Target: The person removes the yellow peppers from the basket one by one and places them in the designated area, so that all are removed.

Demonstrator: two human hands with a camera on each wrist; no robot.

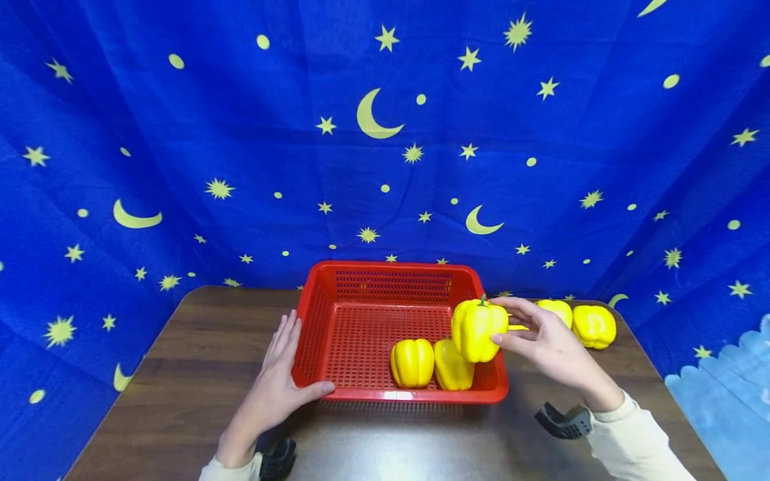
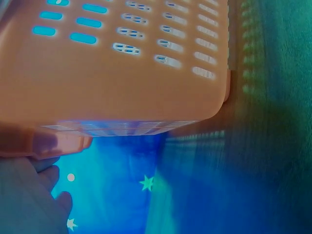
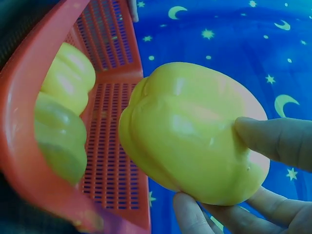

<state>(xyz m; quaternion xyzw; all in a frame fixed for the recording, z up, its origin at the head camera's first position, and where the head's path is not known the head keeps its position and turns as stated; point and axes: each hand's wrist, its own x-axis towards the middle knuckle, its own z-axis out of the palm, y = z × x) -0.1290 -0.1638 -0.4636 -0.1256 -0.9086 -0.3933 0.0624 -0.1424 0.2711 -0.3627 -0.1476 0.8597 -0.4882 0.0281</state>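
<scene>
My right hand [image 1: 550, 344] holds a yellow bell pepper [image 1: 478, 331] with a green stem, between thumb and fingertips. In the head view this pepper overlaps the right side of a red plastic basket [image 1: 355, 393]. The right wrist view shows the thumb on one side of the held pepper [image 3: 190, 131] and the fingers under it. Two more yellow peppers, one at the front [image 1: 412, 363] and one beside it [image 1: 452, 367], lie inside the basket near its front right. With fingers fairly straight, my left hand [image 1: 273, 377] rests along the basket's left side, thumb at the front rim.
Yellow peppers, among them one at the far right [image 1: 594, 327] and one beside it [image 1: 556, 310], lie on the brown wooden table [image 1: 174, 401] right of the basket. My right hand partly hides more yellow there. A blue star-patterned cloth [image 1: 301, 167] hangs behind the table.
</scene>
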